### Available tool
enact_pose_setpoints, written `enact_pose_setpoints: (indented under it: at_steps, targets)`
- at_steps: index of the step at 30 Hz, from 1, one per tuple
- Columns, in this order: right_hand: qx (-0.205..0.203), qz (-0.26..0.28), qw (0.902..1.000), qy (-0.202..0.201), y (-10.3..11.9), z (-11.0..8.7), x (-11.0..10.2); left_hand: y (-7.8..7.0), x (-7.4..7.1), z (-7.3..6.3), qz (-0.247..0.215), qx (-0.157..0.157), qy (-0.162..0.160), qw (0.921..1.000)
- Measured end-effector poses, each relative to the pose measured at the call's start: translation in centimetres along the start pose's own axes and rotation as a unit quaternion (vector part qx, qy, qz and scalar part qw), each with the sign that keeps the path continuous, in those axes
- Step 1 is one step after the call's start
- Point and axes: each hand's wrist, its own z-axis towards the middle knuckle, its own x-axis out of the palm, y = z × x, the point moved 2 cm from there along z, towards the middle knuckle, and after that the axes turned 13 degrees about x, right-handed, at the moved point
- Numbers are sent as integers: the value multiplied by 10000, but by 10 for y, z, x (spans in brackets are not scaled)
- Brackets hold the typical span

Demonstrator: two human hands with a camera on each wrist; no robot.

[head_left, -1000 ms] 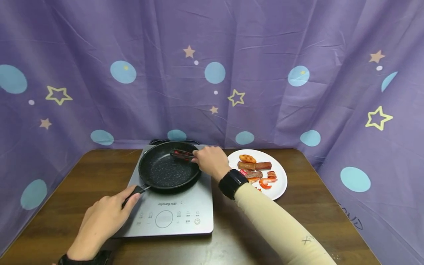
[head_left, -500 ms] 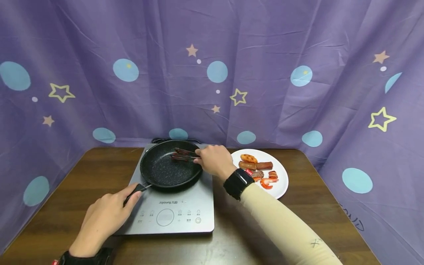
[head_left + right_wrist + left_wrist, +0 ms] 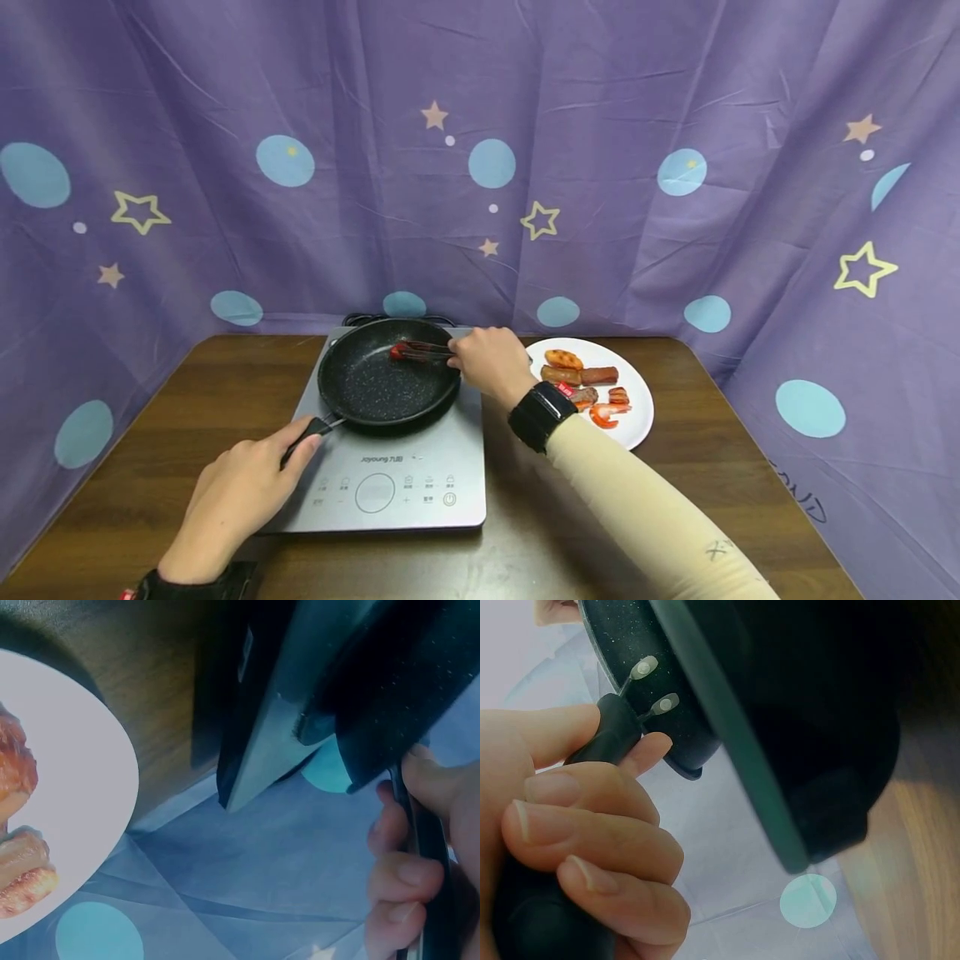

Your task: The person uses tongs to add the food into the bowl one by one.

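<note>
Can read "Joyoung" on the flat silver stove (image 3: 420, 518), right of the left hand (image 3: 243, 485). Grips with that hand the black handle (image 3: 317, 427) of the round, speckled pan (image 3: 382, 390) ahead. Clasps dark tongs (image 3: 433, 352) with the right hand (image 3: 491, 362), pointing left into the pan at red food (image 3: 397, 351). Right of it, see a smooth white plate (image 3: 638, 417).

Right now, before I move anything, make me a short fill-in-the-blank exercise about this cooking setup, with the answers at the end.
1. The left hand grips the frying pan by its ____.
2. The right hand holds black tongs whose tips reach into the ____.
3. The round plate beside the induction cooktop is ____ in colour.
4. The starry curtain behind the table has a ____ background.

Missing words: handle; frying pan; white; purple.
</note>
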Motion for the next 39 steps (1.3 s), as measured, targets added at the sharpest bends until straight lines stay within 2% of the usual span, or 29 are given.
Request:
enact_pose_setpoints:
  at_steps: [8, 17, 22, 29, 35, 39]
  targets:
    - [-5, -80, 9996, -258, 5, 4, 12, 0, 1, -1, -40, 14, -15, 10000]
    - [-85, -281, 9983, -498, 7, 2, 15, 0, 4, -3, -65, -3, -41, 10000]
    - [-13, -34, 9989, -469, -1, -5, 10, 0, 4, -3, -37, -33, -25, 10000]
    - [166, 330, 9971, -669, -31, -18, -10, -2, 4, -3, -61, -31, 11, 10000]
    - [364, 391, 9948, -868, -72, -37, -26, -3, 4, -2, -50, 14, 0, 10000]
    - [435, 330, 9958, -730, -101, -52, -32, -4, 4, -2, -55, -21, 26, 10000]
